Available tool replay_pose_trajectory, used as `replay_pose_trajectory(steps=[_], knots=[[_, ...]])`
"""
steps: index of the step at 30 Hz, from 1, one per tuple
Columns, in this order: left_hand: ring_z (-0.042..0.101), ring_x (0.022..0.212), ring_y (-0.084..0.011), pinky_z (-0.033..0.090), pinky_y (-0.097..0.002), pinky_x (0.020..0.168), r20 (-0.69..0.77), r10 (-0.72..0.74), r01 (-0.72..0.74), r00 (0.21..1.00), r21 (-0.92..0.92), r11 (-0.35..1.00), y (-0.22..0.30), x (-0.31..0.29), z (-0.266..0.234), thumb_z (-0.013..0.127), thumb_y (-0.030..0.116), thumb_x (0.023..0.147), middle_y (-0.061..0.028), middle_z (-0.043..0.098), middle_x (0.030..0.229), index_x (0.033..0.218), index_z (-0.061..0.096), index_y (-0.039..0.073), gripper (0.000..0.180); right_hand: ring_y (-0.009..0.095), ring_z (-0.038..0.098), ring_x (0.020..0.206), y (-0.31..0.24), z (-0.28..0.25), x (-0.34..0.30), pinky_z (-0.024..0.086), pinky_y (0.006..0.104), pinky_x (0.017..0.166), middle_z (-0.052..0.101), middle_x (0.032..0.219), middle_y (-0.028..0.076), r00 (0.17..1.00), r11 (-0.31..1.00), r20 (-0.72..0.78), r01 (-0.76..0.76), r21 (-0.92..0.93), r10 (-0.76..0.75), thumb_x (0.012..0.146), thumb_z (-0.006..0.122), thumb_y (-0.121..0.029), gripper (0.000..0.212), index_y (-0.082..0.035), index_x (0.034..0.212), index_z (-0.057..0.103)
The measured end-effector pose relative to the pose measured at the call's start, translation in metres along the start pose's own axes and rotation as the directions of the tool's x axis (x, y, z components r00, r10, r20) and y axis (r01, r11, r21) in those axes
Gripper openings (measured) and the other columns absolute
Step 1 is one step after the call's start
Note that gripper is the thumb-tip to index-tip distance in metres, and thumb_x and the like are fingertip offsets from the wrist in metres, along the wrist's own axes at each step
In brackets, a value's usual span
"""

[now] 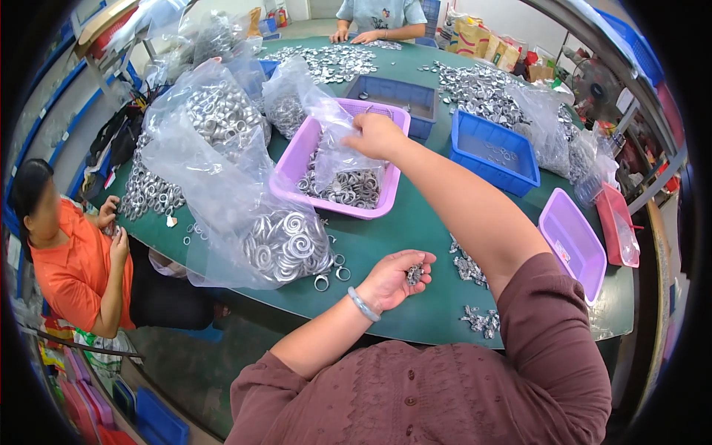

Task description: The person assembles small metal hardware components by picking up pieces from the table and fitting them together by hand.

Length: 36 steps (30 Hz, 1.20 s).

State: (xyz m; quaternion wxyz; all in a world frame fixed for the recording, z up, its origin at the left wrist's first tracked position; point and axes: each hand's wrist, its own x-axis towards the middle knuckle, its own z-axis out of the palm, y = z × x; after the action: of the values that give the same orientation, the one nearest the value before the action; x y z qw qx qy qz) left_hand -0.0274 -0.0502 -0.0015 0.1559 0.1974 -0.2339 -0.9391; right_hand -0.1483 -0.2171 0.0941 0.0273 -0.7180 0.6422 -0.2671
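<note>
My right hand [374,136] reaches over a lilac plastic basket [389,189], its fingers closed on a clear plastic bag [322,107]. The bag hangs down into the basket, over many small silver metal pieces [348,189]. Lower down, above the near part of the table, my left hand [397,282] is turned palm up with curled fingers. In it sits a small clump of silver metal pieces [414,274]; their exact kind is too small to make out.
Left of the basket, a large clear bag spills spiral metal pieces [289,245] and rings onto the green table [437,208]. Blue bins [495,152] and a lilac tray [575,245] stand right. Small piles [480,322] lie nearby. Two other people work at the table's edges.
</note>
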Motion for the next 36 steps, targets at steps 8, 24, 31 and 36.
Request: replay_pose_trajectory(steps=[8, 24, 31, 36], knots=[[0.054, 0.067, -0.0124, 0.043, -0.0223, 0.056, -0.044, 0.007, -0.007, 0.999, -0.006, 1.0, 0.008, -0.011, -0.005, 0.051, 0.015, 0.087, -0.002, 0.056, 0.076, 0.094, 0.059, 0.004, 0.015, 0.036, 0.058, 0.073, 0.003, -0.022, 0.009, 0.045, 0.0391, 0.066, 0.06, 0.076, 0.02, 0.918, 0.948, -0.385, 0.033, 0.317, 0.097, 0.08, 0.057, -0.022, 0.023, 0.0, 0.087, 0.058], [0.048, 0.062, -0.0107, 0.037, -0.0214, 0.049, 0.007, 0.458, -0.457, 0.889, -0.042, 0.888, 0.103, -0.067, 0.046, 0.051, 0.023, 0.088, 0.0008, 0.05, 0.069, 0.091, 0.057, 0.005, 0.019, 0.008, 0.053, 0.075, 0.045, -0.051, -0.091, 0.044, 0.023, 0.069, 0.061, 0.082, 0.003, 0.917, 0.752, -0.385, 0.179, 0.635, 0.106, 0.08, 0.059, -0.003, 0.009, -0.001, 0.088, 0.06], [0.039, 0.056, -0.0058, 0.031, -0.0154, 0.041, 0.03, 0.628, -0.623, 0.778, 0.163, 0.765, 0.171, -0.046, 0.102, 0.05, 0.019, 0.089, 0.0022, 0.041, 0.068, 0.112, 0.048, 0.005, 0.027, 0.016, 0.058, 0.078, 0.08, -0.036, -0.129, 0.045, 0.0255, 0.071, 0.062, 0.091, 0.008, 0.869, 0.836, -0.495, 0.257, 0.484, 0.019, 0.079, 0.058, -0.001, 0.006, -0.002, 0.085, 0.059], [0.034, 0.05, -0.0027, 0.026, -0.0141, 0.036, 0.05, 0.442, -0.414, 0.896, 0.453, 0.789, 0.185, -0.013, 0.165, 0.054, 0.015, 0.086, 0.0037, 0.041, 0.065, 0.105, 0.051, 0.0, 0.025, 0.028, 0.059, 0.082, 0.091, -0.041, -0.147, 0.047, 0.0286, 0.072, 0.06, 0.092, 0.011, 0.819, 0.922, -0.565, 0.286, 0.26, -0.095, 0.075, 0.055, 0.005, 0.015, -0.002, 0.089, 0.056]])
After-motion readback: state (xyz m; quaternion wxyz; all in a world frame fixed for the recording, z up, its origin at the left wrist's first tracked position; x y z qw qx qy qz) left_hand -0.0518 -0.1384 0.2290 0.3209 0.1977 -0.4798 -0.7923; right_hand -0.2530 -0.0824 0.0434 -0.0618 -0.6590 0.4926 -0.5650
